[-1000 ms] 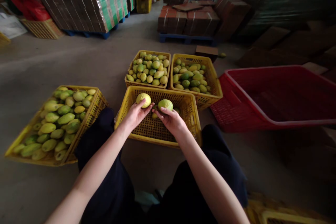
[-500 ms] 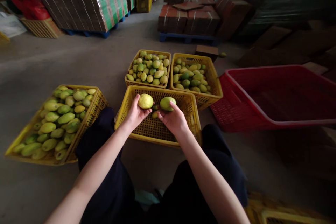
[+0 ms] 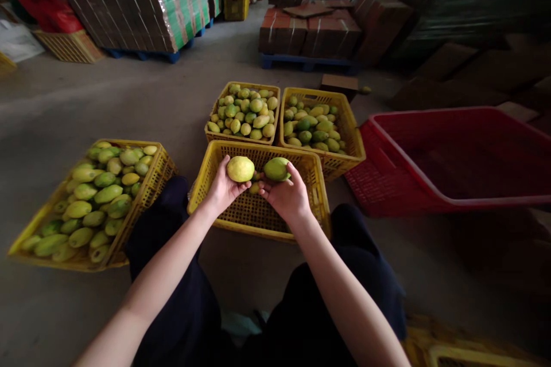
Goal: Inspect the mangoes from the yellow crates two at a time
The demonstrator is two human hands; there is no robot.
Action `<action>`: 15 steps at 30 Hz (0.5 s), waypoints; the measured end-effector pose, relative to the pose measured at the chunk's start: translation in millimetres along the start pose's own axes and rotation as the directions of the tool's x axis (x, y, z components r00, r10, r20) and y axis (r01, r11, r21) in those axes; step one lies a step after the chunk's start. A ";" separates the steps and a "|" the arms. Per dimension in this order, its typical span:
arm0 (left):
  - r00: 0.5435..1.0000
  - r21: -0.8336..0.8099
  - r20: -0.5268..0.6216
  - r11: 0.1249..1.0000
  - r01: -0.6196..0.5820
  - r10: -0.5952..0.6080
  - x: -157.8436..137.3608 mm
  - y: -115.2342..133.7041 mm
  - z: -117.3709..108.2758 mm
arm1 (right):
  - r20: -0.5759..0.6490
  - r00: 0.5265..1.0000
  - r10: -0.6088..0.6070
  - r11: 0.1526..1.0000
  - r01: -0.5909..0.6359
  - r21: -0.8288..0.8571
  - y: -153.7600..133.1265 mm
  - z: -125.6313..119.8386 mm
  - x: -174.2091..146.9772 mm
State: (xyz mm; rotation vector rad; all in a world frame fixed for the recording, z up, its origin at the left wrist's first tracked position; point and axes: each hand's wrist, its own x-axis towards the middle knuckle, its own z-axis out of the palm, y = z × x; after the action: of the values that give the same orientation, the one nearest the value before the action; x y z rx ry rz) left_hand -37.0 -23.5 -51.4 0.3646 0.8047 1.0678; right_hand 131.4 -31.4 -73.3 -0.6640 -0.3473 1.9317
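Note:
My left hand (image 3: pixel 224 188) is closed round a yellow lemon (image 3: pixel 240 169), thumb on its left side and fingers beneath. In my right hand (image 3: pixel 289 195) rests a greener lemon (image 3: pixel 276 168), with the thumb along its right side. Both hands are side by side above a yellow plastic crate (image 3: pixel 319 192) between my legs. A few lemons (image 3: pixel 253 188) lie in that crate, partly hidden behind my fingers.
Two yellow crates of lemons, one at left (image 3: pixel 208 132) and one at right (image 3: pixel 360 149), stand just behind. Another full crate (image 3: pixel 161 155) is at my left. A red basket (image 3: pixel 365 183) stands at right. Strapped cardboard stacks (image 3: pixel 282 34) sit on a blue pallet farther back.
Both lemons have turned slightly in my hands, and each has shifted a few pixels to the right. The hands hold nearly the same place; the crates have not moved.

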 end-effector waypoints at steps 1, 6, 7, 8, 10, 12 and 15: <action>1.000 -0.004 0.014 1.000 -0.010 0.010 -0.1 -0.4 -0.9 | 0.002 1.000 -0.003 1.000 0.003 -0.001 0.0 -0.1 -0.1; 0.996 0.013 0.058 0.997 -0.075 0.074 -1.3 -2.9 -1.3 | -0.011 1.000 -0.019 1.000 0.019 0.007 -0.8 0.3 -0.2; 0.995 0.041 0.052 0.995 -0.086 0.084 -1.5 -4.6 -0.5 | -0.019 1.000 -0.021 1.000 0.021 -0.001 -0.5 0.8 0.1; 0.994 0.081 0.045 0.991 -0.103 0.100 -1.6 -6.9 0.4 | -0.026 0.999 -0.022 1.000 0.022 -0.016 0.3 1.3 0.7; 0.986 0.195 0.034 0.967 -0.166 0.163 -2.2 -12.4 2.4 | -0.045 0.999 -0.026 0.997 0.023 -0.069 3.8 2.5 2.3; 0.964 0.326 0.033 0.909 -0.259 0.262 -3.4 -18.0 4.5 | -0.086 0.995 -0.059 0.989 0.046 -0.143 9.8 3.6 4.3; 0.926 0.468 0.046 0.811 -0.351 0.374 -5.5 -23.2 6.5 | -0.164 0.967 -0.195 0.950 0.145 -0.277 20.3 4.7 5.4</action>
State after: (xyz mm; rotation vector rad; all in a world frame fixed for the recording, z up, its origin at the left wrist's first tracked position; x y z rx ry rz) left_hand -18.8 -38.3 -59.3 0.9419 1.0668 1.2323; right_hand 111.8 -35.2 -81.5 -0.9529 -0.5295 1.6564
